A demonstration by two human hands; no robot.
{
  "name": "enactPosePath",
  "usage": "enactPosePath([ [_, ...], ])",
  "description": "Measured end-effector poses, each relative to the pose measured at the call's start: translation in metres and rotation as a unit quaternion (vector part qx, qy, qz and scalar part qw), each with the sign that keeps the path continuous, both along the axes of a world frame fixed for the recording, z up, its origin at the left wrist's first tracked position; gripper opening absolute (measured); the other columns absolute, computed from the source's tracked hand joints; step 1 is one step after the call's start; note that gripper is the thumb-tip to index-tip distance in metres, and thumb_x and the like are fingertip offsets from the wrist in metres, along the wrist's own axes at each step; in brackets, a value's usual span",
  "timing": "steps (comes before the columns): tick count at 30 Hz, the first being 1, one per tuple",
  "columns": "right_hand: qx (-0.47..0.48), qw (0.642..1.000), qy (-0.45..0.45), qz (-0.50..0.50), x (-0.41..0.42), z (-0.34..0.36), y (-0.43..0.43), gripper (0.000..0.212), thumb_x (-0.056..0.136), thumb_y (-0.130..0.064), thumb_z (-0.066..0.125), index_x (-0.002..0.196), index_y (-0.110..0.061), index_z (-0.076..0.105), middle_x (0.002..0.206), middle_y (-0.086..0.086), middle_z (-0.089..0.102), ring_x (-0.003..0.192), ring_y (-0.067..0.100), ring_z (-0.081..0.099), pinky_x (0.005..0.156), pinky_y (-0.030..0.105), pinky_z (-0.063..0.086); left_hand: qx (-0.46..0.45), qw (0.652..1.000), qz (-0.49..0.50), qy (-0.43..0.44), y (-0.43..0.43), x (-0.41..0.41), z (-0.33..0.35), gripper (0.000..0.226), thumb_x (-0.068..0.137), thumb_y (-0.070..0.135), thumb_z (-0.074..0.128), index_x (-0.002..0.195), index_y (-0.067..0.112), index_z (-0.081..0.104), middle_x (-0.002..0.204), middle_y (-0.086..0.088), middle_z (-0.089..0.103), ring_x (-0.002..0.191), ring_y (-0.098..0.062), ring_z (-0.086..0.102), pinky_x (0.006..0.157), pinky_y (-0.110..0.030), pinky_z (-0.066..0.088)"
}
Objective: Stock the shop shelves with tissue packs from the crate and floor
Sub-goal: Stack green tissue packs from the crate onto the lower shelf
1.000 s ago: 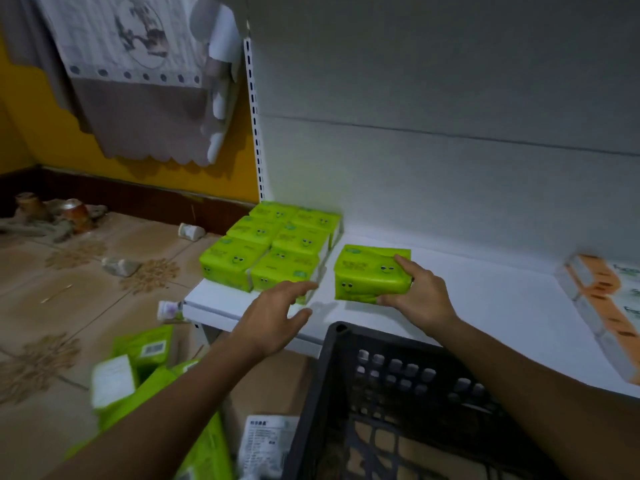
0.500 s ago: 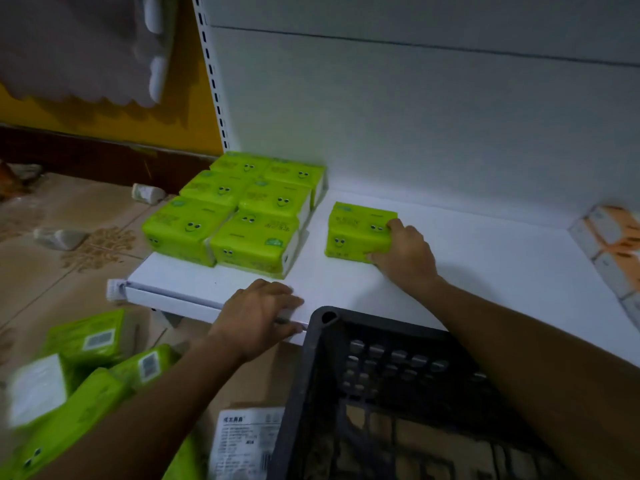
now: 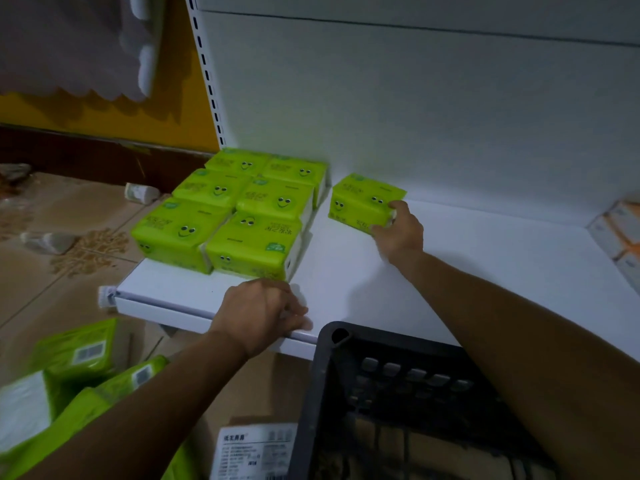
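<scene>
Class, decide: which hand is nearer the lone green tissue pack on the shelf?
Right. The right hand holds the lone tissue pack at its near right corner. The left hand rests on the front edge of the shelf, apart from the pack, nearer the camera and leftward.

The right forearm (image 3: 519,323) reaches forward and to the left from the lower right, nearly straight, with the wrist level. The right hand (image 3: 401,232) lies back up, its fingers (image 3: 393,206) curled over the near right corner of a tissue pack (image 3: 362,199), and the thumb grips that pack's near side below them. The left forearm (image 3: 138,410) rises from the lower left, ending nearer the body than the right hand and well apart from it. The left hand (image 3: 258,311) is knuckles up, its bent fingers (image 3: 298,321) pointing right along the shelf edge (image 3: 166,308). They are blurred, so they may be resting there or gripping it.
</scene>
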State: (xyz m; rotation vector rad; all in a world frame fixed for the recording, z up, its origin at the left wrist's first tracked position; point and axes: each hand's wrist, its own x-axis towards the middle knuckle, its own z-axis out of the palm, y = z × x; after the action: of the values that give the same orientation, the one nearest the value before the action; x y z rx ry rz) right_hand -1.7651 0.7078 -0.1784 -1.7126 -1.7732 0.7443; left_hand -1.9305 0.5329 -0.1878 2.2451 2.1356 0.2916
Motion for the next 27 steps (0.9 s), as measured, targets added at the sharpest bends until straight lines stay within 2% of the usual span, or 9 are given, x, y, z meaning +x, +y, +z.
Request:
enactPosePath([
  [2,0.0,1.0,0.008,-0.017,0.0,0.004,0.006,0.046,0.085,-0.013,0.06,0.129,-0.014,0.048,0.122,0.02,0.054,0.114,0.035,0.051,0.092,0.034,0.041,0.034,0.999,-0.016,-0.01,-0.001,-0.001,-0.003,0.055,0.067,0.074,0.035,0.092,0.042,0.072,0.1,0.02,0.068,0.097,-0.007,0.063,0.067,-0.021,0.045],
  [5,0.003,0.999,0.015,-0.038,0.0,0.01,0.016,0.045,0.086,-0.002,0.051,0.13,-0.013,0.05,0.129,0.018,0.052,0.12,0.033,0.048,0.097,0.032,0.039,0.081,0.996,-0.015,-0.033,-0.004,-0.005,-0.009,0.044,0.068,0.068,0.037,0.072,0.043,0.073,0.078,0.023,0.068,0.071,-0.003,0.067,0.047,-0.018,0.046],
  [11,-0.054,0.99,0.127,0.009,-0.008,0.009,0.01,0.058,0.086,-0.009,0.049,0.14,-0.025,0.037,0.13,0.013,0.055,0.118,0.033,0.052,0.101,0.038,0.042,0.085,0.994,-0.026,-0.071,-0.004,-0.008,-0.016,0.042,0.068,0.07,0.038,0.074,0.045,0.072,0.079,0.025,0.067,0.076,0.0,0.063,0.046,-0.019,0.047],
  [15,-0.097,0.976,0.191,0.029,-0.01,-0.012,0.024,0.081,0.064,-0.016,0.052,0.142,-0.029,0.033,0.125,0.012,0.058,0.109,0.031,0.056,0.095,0.043,0.046,0.109,0.992,-0.023,-0.06,-0.008,-0.006,-0.019,0.043,0.068,0.07,0.037,0.076,0.045,0.072,0.081,0.024,0.067,0.077,-0.001,0.061,0.043,-0.023,0.047],
  [18,-0.113,0.972,0.203,0.046,-0.012,0.001,0.012,0.077,0.077,0.001,0.05,0.147,-0.025,0.028,0.132,0.008,0.051,0.112,0.027,0.052,0.089,0.038,0.045,0.113,0.992,-0.012,-0.058,-0.009,-0.004,-0.018,0.043,0.068,0.068,0.038,0.076,0.044,0.072,0.082,0.023,0.067,0.079,-0.001,0.059,0.042,-0.024,0.047],
  [20,-0.107,0.976,0.183,0.054,-0.012,0.011,0.008,0.078,0.082,0.004,0.046,0.15,-0.024,0.019,0.146,0.008,0.037,0.126,0.027,0.044,0.096,0.036,0.042,0.103,0.994,0.0,-0.046,-0.009,-0.003,-0.015,0.043,0.067,0.067,0.037,0.075,0.043,0.073,0.081,0.022,0.068,0.08,-0.001,0.059,0.043,-0.025,0.048],
  [22,-0.093,0.983,0.151,0.046,-0.01,0.025,0.004,0.076,0.086,0.0,0.046,0.15,-0.023,0.012,0.154,0.007,0.023,0.136,0.026,0.033,0.105,0.034,0.037,0.081,0.996,0.006,-0.036,-0.01,0.0,-0.013,0.049,0.067,0.067,0.035,0.079,0.04,0.074,0.086,0.019,0.07,0.083,-0.008,0.065,0.049,-0.029,0.052],
  [24,-0.092,0.985,0.139,0.04,-0.006,0.038,-0.003,0.069,0.089,-0.003,0.045,0.15,-0.018,0.016,0.151,0.008,0.027,0.135,0.026,0.034,0.105,0.031,0.034,0.03,0.998,0.023,-0.057,-0.013,0.006,-0.01,0.055,0.07,0.068,0.036,0.094,0.036,0.073,0.105,0.013,0.069,0.1,-0.014,0.063,0.069,-0.036,0.055],
  [27,-0.094,0.985,0.133,0.057,0.007,0.057,-0.021,0.055,0.091,-0.002,0.046,0.143,-0.013,0.031,0.143,0.014,0.039,0.128,0.029,0.041,0.099,0.035,0.038,-0.005,0.998,0.042,-0.055,-0.018,0.012,-0.008,0.036,0.088,0.048,0.048,0.117,0.035,0.063,0.133,0.013,0.054,0.122,-0.014,0.05,0.093,-0.032,0.047],
])
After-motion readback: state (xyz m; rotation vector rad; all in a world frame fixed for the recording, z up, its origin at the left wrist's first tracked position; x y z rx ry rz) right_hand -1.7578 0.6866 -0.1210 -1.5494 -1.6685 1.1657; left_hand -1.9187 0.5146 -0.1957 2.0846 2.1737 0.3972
